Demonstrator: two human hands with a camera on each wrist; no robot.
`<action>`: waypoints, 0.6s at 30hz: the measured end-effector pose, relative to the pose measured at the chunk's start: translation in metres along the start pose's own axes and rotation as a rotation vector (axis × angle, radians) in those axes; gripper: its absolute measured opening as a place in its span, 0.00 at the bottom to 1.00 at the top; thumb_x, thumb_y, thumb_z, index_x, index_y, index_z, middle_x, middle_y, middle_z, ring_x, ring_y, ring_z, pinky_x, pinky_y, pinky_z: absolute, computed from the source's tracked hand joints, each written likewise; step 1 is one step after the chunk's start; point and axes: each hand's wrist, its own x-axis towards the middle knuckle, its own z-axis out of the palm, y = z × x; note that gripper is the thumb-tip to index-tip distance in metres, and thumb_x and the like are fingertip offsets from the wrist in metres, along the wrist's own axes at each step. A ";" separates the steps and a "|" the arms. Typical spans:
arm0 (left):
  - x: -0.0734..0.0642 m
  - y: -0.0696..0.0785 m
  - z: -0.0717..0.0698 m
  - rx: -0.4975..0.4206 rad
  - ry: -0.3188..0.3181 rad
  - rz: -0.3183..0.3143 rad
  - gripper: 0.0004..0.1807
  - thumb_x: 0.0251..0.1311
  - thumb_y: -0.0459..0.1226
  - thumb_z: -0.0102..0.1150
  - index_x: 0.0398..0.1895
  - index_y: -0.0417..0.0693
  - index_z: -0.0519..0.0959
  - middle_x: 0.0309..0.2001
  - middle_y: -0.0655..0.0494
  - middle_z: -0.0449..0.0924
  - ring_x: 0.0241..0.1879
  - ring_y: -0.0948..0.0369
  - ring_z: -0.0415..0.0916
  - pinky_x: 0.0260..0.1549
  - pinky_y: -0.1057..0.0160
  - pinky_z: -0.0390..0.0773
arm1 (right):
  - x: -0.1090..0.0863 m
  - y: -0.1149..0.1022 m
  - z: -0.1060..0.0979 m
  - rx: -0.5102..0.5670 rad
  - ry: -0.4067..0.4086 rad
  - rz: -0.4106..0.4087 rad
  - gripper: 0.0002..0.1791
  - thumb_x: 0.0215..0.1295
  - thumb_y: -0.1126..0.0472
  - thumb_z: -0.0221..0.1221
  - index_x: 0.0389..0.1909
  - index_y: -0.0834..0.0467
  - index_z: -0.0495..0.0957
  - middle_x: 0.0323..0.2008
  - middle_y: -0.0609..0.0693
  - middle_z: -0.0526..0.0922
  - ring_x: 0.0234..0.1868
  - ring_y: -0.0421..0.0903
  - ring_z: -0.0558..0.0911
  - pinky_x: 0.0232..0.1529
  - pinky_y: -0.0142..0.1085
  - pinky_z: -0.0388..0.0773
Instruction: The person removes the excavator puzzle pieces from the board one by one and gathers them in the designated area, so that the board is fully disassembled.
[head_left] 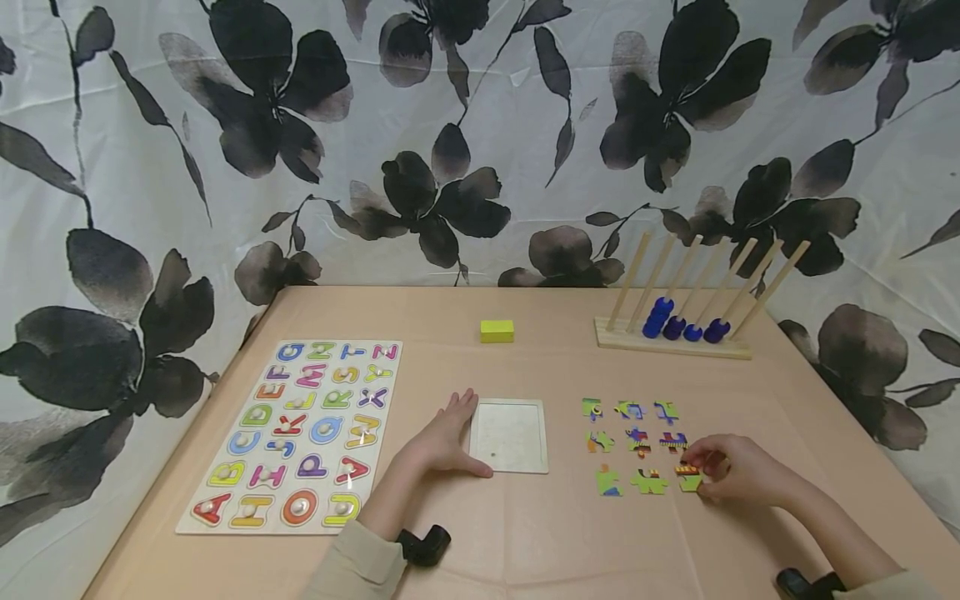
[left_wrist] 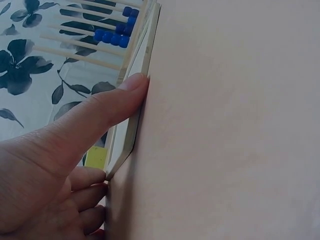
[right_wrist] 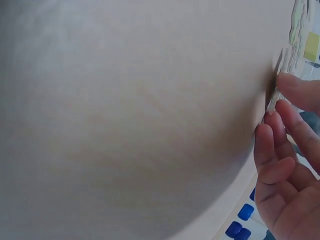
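A shallow white square tray (head_left: 509, 435) with a pale rim lies at the middle of the table. My left hand (head_left: 444, 442) rests along its left side, fingers stretched toward the far corner and thumb at the near edge. The left wrist view shows that thumb (left_wrist: 107, 105) touching the tray's edge (left_wrist: 131, 127). On the right, several colourful jigsaw pieces (head_left: 637, 440) lie spread in rows. My right hand (head_left: 738, 471) pinches the near-right jigsaw piece (head_left: 687, 479) between thumb and fingers. In the right wrist view a thin piece (right_wrist: 278, 65) tilts up by the thumb.
An alphabet board (head_left: 281, 450) with raised letters lies on the left. A yellow block (head_left: 497, 332) sits behind the tray. At the back right stands a wooden peg counter (head_left: 675, 346) with blue beads. A floral cloth (head_left: 427, 125) hangs behind the table.
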 end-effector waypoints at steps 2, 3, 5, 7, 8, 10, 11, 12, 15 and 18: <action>0.000 0.000 0.000 0.001 -0.001 0.000 0.61 0.33 0.47 0.76 0.68 0.33 0.50 0.70 0.40 0.44 0.69 0.46 0.37 0.65 0.47 0.42 | 0.000 0.000 0.000 -0.003 0.003 0.002 0.19 0.40 0.65 0.70 0.36 0.64 0.78 0.29 0.47 0.75 0.28 0.38 0.70 0.23 0.28 0.70; 0.000 0.000 0.000 0.002 -0.001 0.001 0.61 0.33 0.47 0.76 0.68 0.33 0.50 0.70 0.40 0.44 0.69 0.46 0.37 0.65 0.47 0.42 | 0.000 0.001 0.001 -0.004 0.003 0.002 0.19 0.40 0.65 0.70 0.36 0.64 0.78 0.29 0.47 0.75 0.28 0.37 0.70 0.23 0.28 0.70; 0.000 0.000 0.000 0.006 -0.001 0.002 0.61 0.33 0.47 0.76 0.68 0.33 0.50 0.70 0.40 0.44 0.69 0.46 0.37 0.65 0.47 0.43 | 0.001 0.002 0.001 -0.005 0.002 -0.001 0.19 0.40 0.65 0.70 0.36 0.64 0.78 0.29 0.47 0.75 0.28 0.37 0.70 0.23 0.28 0.70; 0.000 -0.001 0.000 0.011 -0.002 0.005 0.61 0.32 0.47 0.76 0.68 0.33 0.50 0.70 0.40 0.44 0.69 0.46 0.37 0.65 0.47 0.43 | 0.001 0.002 0.002 -0.001 0.003 -0.005 0.19 0.40 0.65 0.70 0.36 0.64 0.78 0.29 0.47 0.74 0.28 0.37 0.70 0.23 0.28 0.70; 0.000 -0.001 0.000 0.010 0.000 0.009 0.62 0.32 0.47 0.76 0.68 0.32 0.50 0.70 0.39 0.45 0.69 0.45 0.37 0.65 0.46 0.43 | 0.001 0.002 0.002 0.002 0.005 -0.004 0.19 0.40 0.65 0.70 0.36 0.63 0.78 0.29 0.47 0.74 0.28 0.37 0.70 0.23 0.28 0.70; 0.000 -0.001 0.000 0.010 -0.001 0.006 0.62 0.32 0.47 0.76 0.68 0.33 0.49 0.70 0.40 0.44 0.69 0.46 0.37 0.65 0.47 0.43 | 0.001 0.002 0.002 0.007 0.006 -0.001 0.18 0.40 0.65 0.70 0.36 0.63 0.78 0.29 0.47 0.74 0.28 0.37 0.70 0.23 0.28 0.70; 0.000 -0.001 0.001 0.008 -0.001 0.004 0.63 0.32 0.47 0.76 0.69 0.33 0.48 0.70 0.40 0.44 0.69 0.46 0.37 0.65 0.47 0.43 | 0.002 0.001 0.002 0.007 0.010 0.005 0.18 0.40 0.65 0.70 0.36 0.62 0.78 0.28 0.47 0.74 0.28 0.37 0.70 0.23 0.28 0.70; 0.000 -0.001 0.000 0.004 0.001 0.004 0.63 0.32 0.47 0.77 0.69 0.33 0.48 0.70 0.40 0.44 0.69 0.46 0.37 0.65 0.47 0.43 | 0.002 0.001 0.002 0.009 0.015 0.011 0.18 0.40 0.64 0.70 0.36 0.62 0.78 0.28 0.47 0.74 0.28 0.38 0.70 0.23 0.28 0.70; 0.001 0.000 0.000 -0.005 0.000 -0.001 0.64 0.32 0.47 0.77 0.69 0.33 0.46 0.70 0.40 0.44 0.69 0.47 0.37 0.66 0.48 0.42 | 0.004 -0.002 0.002 0.013 0.031 0.036 0.18 0.42 0.63 0.70 0.37 0.61 0.78 0.28 0.47 0.74 0.29 0.39 0.71 0.23 0.28 0.69; 0.001 -0.001 0.000 -0.004 -0.001 0.001 0.64 0.32 0.47 0.76 0.69 0.33 0.46 0.70 0.40 0.44 0.69 0.47 0.37 0.66 0.48 0.43 | 0.006 -0.006 0.003 0.008 0.060 0.033 0.18 0.43 0.62 0.70 0.37 0.62 0.79 0.28 0.47 0.75 0.29 0.40 0.72 0.23 0.28 0.70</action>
